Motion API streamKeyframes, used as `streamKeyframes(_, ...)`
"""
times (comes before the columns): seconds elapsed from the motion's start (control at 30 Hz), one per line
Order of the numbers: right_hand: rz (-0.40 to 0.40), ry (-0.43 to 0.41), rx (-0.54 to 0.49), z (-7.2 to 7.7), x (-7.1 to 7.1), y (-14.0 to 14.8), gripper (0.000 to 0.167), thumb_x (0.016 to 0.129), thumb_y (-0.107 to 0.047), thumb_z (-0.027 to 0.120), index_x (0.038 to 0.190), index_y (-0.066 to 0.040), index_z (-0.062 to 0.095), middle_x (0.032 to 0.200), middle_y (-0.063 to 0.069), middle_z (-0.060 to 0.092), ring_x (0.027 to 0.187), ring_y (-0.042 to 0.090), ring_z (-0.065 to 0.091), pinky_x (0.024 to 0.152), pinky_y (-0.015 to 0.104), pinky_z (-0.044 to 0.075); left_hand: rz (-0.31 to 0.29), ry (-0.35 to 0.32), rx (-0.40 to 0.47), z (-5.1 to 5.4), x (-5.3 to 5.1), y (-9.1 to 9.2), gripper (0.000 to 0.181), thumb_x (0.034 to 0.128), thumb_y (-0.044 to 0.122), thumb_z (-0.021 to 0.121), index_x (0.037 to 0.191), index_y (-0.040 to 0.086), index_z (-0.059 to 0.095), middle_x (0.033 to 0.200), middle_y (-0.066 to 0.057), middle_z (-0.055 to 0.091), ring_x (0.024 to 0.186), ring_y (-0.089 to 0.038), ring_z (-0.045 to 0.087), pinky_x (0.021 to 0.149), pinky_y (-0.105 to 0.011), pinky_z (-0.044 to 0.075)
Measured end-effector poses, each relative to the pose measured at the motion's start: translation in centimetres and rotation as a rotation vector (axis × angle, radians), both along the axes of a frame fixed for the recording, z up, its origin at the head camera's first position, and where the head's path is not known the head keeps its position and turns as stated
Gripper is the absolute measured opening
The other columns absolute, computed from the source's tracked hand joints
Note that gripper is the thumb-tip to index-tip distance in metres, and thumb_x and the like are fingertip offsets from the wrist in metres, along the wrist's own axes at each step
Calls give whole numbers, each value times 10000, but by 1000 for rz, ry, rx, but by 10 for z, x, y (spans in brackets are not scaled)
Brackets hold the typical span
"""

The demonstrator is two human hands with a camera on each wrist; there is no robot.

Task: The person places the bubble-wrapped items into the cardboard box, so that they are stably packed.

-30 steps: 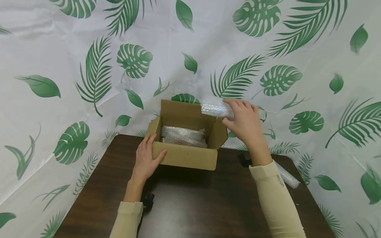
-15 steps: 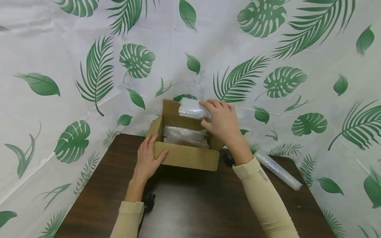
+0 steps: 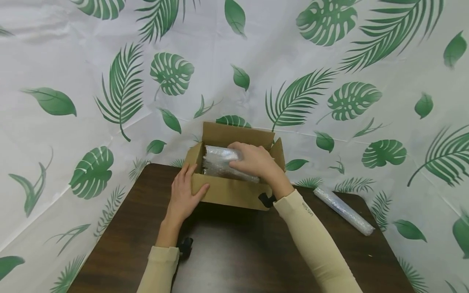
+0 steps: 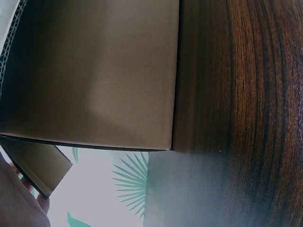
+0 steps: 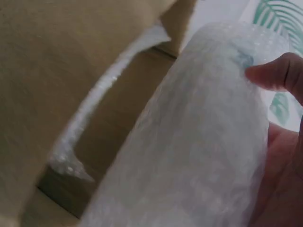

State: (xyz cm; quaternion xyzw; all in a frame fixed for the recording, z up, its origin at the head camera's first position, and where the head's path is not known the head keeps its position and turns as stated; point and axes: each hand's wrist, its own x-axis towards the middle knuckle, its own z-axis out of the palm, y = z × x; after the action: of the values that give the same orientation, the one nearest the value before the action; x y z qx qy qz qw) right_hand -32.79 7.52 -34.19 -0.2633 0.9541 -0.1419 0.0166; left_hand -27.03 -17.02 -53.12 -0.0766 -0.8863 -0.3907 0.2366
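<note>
An open cardboard box stands toward the table's far side, with bubble wrap inside. My left hand grips its front left corner, fingers over the left flap and thumb on the front flap. In the left wrist view, part of the left hand shows around a flap. My right hand holds a roll of bubble wrap in the box opening. From the right wrist view, the thumb presses the roll while other bubble wrap lies lower in the box.
A second bubble wrap roll lies on the dark wooden table near its right edge. Leaf-printed white sheeting hangs behind the table. Black camera mounts sit at both wrists.
My right hand has carried the bubble wrap roll leftward and down, from above the box's right side into its opening. My left hand has kept its grip on the corner.
</note>
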Motion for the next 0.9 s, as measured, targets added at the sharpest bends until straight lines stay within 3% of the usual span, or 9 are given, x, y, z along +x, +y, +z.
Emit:
streamKeyframes(0.13, -23, -126, -48, -15, -10, 1, 551, 1014, -522, 610, 1480, -252, 490, 1483, 37, 631, 1103, 292, 689, 964, 515, 541, -2, -16, -1, 0, 0, 1, 808, 1003, 509, 709, 1664, 224, 343, 1739, -206, 283, 1567, -475, 322, 1257, -702, 232)
streamKeyframes(0.37, 44, -240, -80, -35, -23, 1, 490, 1013, -441, 635, 1421, -174, 588, 1430, 85, 641, 1193, 285, 654, 1034, 511, 536, 2, -37, -11, -1, 2, 3, 805, 1007, 521, 702, 1662, 223, 340, 1738, -202, 279, 1574, -463, 315, 1272, -689, 220)
streamKeyframes(0.57, 108, -332, -71, -44, -32, 0, 554, 1035, -360, 635, 1515, -86, 599, 1535, 133, 617, 1436, 323, 577, 1179, 522, 479, 8, -38, -1, 0, 2, 2, 807, 1008, 530, 696, 1664, 228, 336, 1743, -184, 269, 1584, -450, 296, 1281, -679, 204)
streamKeyframes(0.8, 92, -485, -67, -56, -39, -1, 527, 1058, -316, 643, 1538, -100, 603, 1589, 122, 586, 1491, 320, 534, 1209, 495, 464, 4, -40, 4, 2, 3, 1, 812, 1008, 530, 698, 1667, 230, 330, 1751, -176, 259, 1585, -453, 288, 1277, -678, 202)
streamKeyframes(0.9, 62, -485, -62, -62, -41, -3, 499, 1058, -315, 654, 1518, -121, 630, 1569, 109, 607, 1470, 307, 553, 1204, 486, 467, 4, -47, 2, 2, 3, 1, 815, 1009, 529, 699, 1671, 232, 327, 1754, -171, 255, 1590, -446, 282, 1282, -673, 197)
